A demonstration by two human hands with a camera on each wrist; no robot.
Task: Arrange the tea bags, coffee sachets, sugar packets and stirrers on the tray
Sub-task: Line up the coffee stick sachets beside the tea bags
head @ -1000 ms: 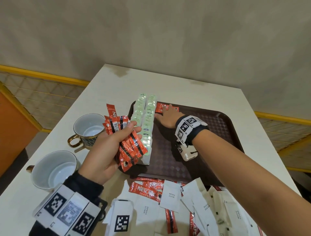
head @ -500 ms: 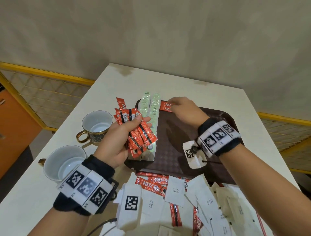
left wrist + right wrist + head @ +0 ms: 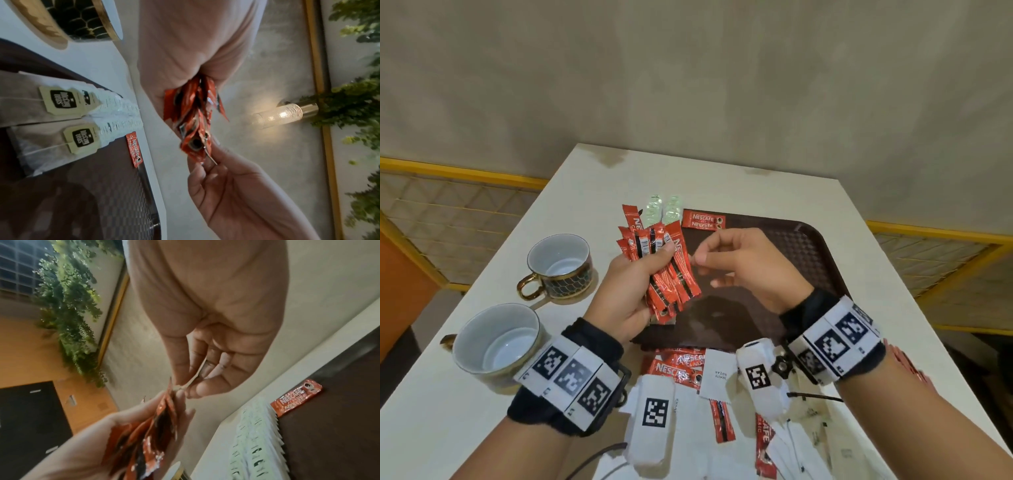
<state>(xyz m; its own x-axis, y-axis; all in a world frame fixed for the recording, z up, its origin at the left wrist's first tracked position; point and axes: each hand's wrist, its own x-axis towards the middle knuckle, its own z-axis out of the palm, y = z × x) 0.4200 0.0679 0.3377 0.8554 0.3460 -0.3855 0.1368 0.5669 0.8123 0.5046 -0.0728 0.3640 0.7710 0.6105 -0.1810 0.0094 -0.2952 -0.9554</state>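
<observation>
- White table (image 3: 482,404) against a plain beige wall; I log items from left to right.
- Two cups (image 3: 558,262), left of the tray, standing on the table; not part of my step.
- Left hand (image 3: 626,291): fingers curled round a fanned bunch of coffee sachets (image 3: 664,270), held above the tray's left edge.
- Tea bags (image 3: 664,209): two rows along the left side of the tray, tags showing in the left wrist view.
- Right hand (image 3: 743,267): thumb and forefinger pinch the edge of one sachet in the bunch, other fingers loosely bent.
- Laid sachets (image 3: 703,219): a pair flat at the far edge of the brown tray (image 3: 811,246), just beside the tea bags.
- Loose pile (image 3: 715,377): sugar packets and more sachets on the table, near the tray's front edge. I see no stirrers.
- Step in hand, as I judge it: draw a single sachet free. I would loosen the left grip slightly, pull straight, and lay it parallel beside the pair.
</observation>
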